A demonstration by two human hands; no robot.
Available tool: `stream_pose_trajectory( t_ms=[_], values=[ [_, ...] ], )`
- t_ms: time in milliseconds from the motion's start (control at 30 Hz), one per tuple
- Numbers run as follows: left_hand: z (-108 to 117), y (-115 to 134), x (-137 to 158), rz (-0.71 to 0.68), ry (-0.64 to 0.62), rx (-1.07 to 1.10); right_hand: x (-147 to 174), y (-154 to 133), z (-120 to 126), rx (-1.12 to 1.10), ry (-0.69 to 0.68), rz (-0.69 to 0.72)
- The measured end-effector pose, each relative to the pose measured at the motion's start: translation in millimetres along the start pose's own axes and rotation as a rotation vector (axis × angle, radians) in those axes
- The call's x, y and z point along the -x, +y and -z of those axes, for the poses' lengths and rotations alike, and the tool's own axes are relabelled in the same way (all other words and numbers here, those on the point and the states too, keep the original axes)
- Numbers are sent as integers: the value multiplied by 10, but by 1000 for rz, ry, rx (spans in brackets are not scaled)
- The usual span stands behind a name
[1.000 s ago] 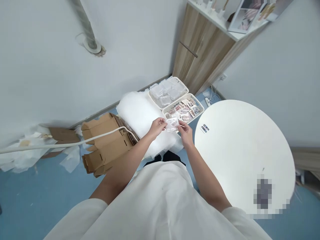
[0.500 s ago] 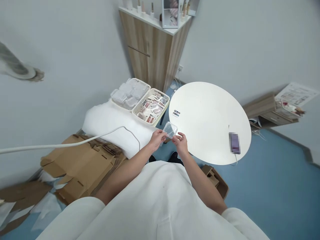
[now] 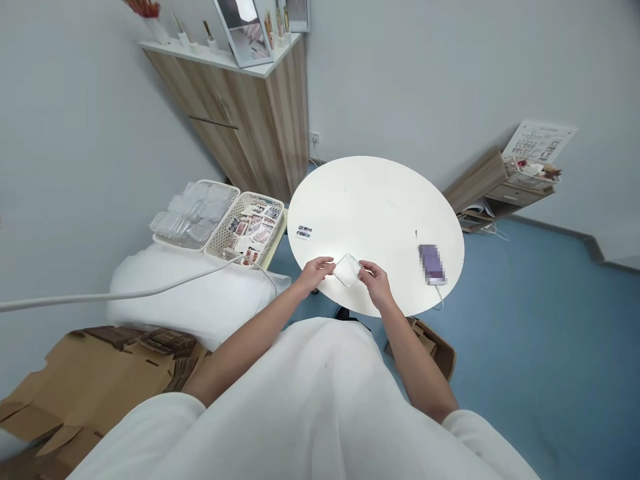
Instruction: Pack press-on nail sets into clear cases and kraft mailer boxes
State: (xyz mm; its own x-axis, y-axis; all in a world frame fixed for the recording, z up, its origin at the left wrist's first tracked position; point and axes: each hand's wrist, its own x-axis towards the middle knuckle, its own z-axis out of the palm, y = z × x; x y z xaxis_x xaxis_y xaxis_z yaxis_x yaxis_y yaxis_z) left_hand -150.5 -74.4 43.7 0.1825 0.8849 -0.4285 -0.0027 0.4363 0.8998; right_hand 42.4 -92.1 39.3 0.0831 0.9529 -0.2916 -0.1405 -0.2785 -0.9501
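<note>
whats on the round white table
Two rows of small dark pieces at left, a pixelated purple object at right. The left hand and right hand hide bits of the table; through the clear case only white shows.

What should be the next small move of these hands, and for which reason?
Probably lower the transparent case onto the round white table. The left hand and right hand hold it at opposite sides, and in this view it appears over the table's near edge, with the small dark-patterned pieces lying farther left.
</note>
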Motion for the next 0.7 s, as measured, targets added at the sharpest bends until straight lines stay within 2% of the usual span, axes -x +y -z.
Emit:
stream_pose_trajectory(
  t_ms=[100, 167, 267, 367, 533, 700],
  values=[
    [-196, 52, -138, 11, -83, -52, -144, -42, 254, 48, -61, -17],
    [-334, 63, -210, 49, -110, -45, -239, -38, 388, 83, -46, -18],
    [-508, 54, -287, 131, -124, -29, -340, -5, 553, 136, 12, 20],
    [-626, 22, -333, 181, -89, 3, -361, 19, 695, 239, -2, 59],
    [-711, -37, -372, 215, 18, 131, -310, -17, 917, 458, -170, 253],
    [-732, -30, -417, 251, 7, 179, -332, -76, 1037, 667, -378, 389]
  ],
)
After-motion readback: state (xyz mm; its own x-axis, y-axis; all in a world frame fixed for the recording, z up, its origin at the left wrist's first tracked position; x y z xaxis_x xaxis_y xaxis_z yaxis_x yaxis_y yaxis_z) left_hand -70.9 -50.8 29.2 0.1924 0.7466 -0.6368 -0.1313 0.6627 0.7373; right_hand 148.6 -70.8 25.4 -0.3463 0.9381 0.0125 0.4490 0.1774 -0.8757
